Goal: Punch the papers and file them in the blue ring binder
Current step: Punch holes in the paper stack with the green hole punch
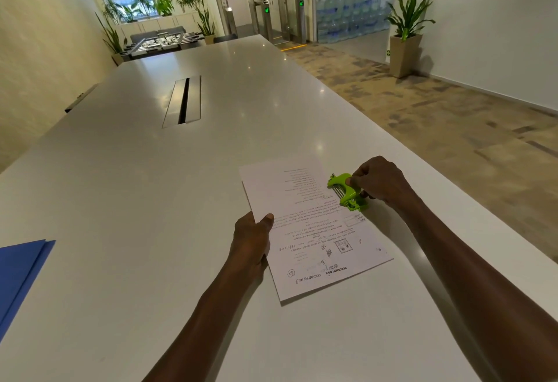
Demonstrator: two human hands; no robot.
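Note:
A stack of printed papers (314,230) lies on the white table (151,200), text upside down to me. A green hole punch (347,191) sits over the papers' right edge. My right hand (377,182) grips the punch from the right, thumb on its lever. My left hand (253,236) holds the papers' left edge, thumb on top of the sheet. The blue ring binder (18,276) lies at the far left of the table, partly cut off by the frame.
A metal cable hatch (182,102) is set into the table's middle farther away. The table's right edge runs close past the punch, with carpeted floor beyond. A potted plant (404,31) stands by the right wall.

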